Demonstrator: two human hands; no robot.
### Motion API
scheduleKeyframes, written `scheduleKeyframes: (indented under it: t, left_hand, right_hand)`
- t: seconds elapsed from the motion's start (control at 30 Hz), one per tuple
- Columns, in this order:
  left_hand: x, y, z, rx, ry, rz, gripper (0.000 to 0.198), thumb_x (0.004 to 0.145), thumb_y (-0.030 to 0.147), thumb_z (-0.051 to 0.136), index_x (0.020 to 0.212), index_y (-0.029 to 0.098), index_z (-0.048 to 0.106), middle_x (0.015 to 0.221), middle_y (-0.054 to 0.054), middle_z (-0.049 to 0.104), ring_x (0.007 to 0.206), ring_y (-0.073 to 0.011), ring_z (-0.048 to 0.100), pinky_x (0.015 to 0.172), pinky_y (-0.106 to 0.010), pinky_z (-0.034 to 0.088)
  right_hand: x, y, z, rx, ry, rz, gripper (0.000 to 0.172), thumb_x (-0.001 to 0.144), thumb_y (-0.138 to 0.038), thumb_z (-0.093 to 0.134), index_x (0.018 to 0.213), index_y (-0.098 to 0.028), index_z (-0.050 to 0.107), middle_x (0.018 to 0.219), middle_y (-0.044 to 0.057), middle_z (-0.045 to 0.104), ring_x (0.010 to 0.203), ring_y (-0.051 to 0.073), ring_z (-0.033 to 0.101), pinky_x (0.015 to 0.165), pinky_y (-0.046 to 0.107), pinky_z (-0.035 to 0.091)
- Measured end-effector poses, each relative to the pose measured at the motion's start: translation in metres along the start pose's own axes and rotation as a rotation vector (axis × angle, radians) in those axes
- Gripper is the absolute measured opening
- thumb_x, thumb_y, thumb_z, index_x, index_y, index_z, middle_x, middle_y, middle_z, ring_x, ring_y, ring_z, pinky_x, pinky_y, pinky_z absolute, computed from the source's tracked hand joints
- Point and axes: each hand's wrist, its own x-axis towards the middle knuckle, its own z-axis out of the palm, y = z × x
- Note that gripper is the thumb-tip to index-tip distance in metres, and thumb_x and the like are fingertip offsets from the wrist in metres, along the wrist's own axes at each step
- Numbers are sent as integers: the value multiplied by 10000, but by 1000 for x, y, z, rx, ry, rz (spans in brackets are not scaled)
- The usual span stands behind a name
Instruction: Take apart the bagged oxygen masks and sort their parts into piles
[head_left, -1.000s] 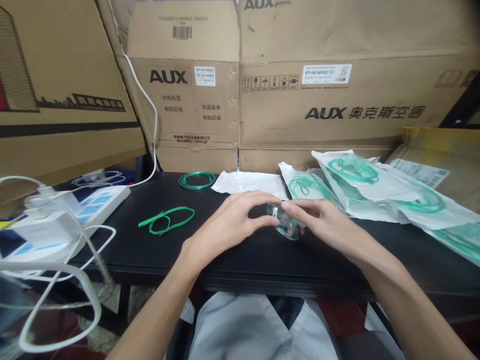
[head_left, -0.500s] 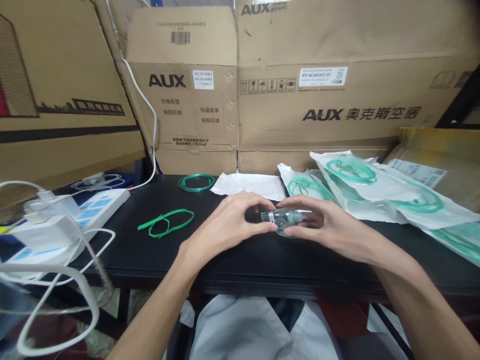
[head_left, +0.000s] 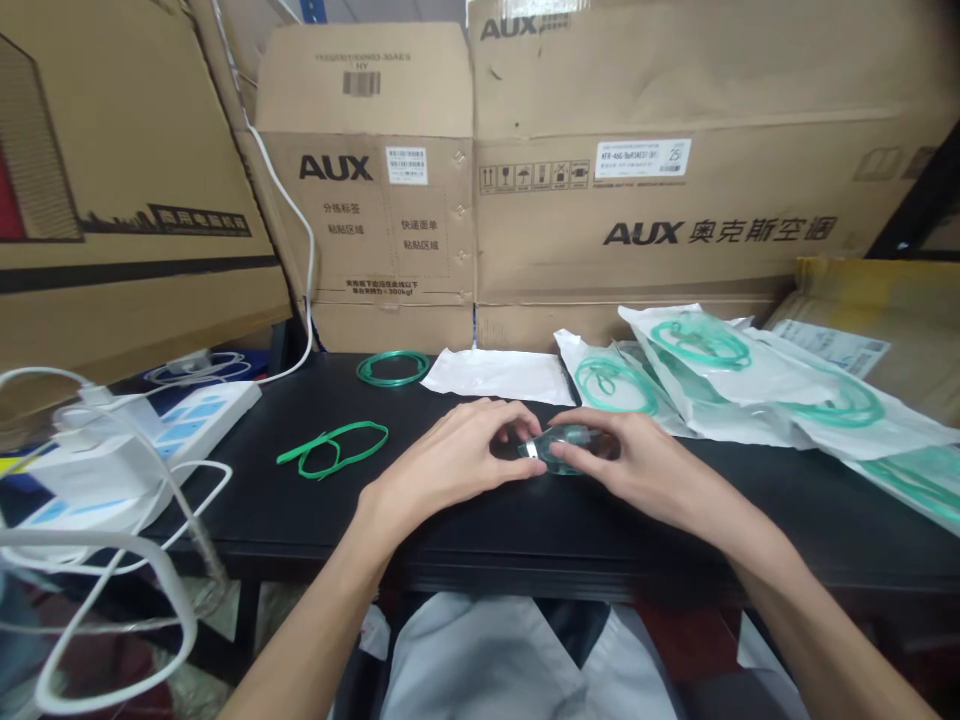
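Observation:
Both my hands hold a small clear green-tinted plastic mask (head_left: 559,447) just above the black table (head_left: 420,500). My left hand (head_left: 457,455) pinches its left end, where a metal strip shows. My right hand (head_left: 637,462) curls round its right side. Much of the mask is hidden by my fingers. A green elastic strap (head_left: 334,446) lies loose on the table to the left of my hands. A coil of green tubing (head_left: 393,366) lies farther back.
Sealed bags with green tubing (head_left: 720,375) are piled at the right, and an empty white bag (head_left: 499,375) lies behind my hands. A white power strip (head_left: 135,440) with cables sits at the left. AUX cardboard boxes (head_left: 637,200) wall off the back.
Both hands have sunk lower toward the table with the mask, and the mask has turned between my fingers. Nothing else on the table has moved.

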Motion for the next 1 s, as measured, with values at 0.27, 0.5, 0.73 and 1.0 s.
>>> scheduleKeyframes:
  t: [0.27,0.5,0.73,1.0]
  left_hand:
    - [-30,-11,-17,140,-104,-91,168,914,448,719,955,286,711,984,30,680,965,-193,620,852,-300,429]
    - [-81,-31,-25,189,9,-141,187,966,439,661,947,255,683,1106,7,693,1046,-202,627,951,-312,449]
    - [-91,-41,-26,215,39,-142,162,991,424,628,1005,271,683,1134,11,698,1034,-195,620,917,-303,481]
    - [-93,-43,-24,234,58,-179,231,995,471,608,1146,307,670,1208,15,683,1067,-204,625,950,-323,487]
  right_hand:
    - [2,14,8,-31,-59,-55,289,958,-455,615,1236,-375,621,1189,15,674,1080,249,636,927,387,486]
    - [33,5,23,-66,-87,-272,329,995,-427,586,1309,-330,568,1255,56,644,1147,265,621,968,409,481]
    - [101,-30,68,-108,-52,-486,328,982,-279,621,1305,-229,599,1267,107,668,1229,290,605,1011,408,470]
    - [97,-42,56,-199,71,-537,415,1022,-385,591,1403,-225,567,1398,140,594,1311,283,562,1095,412,445]
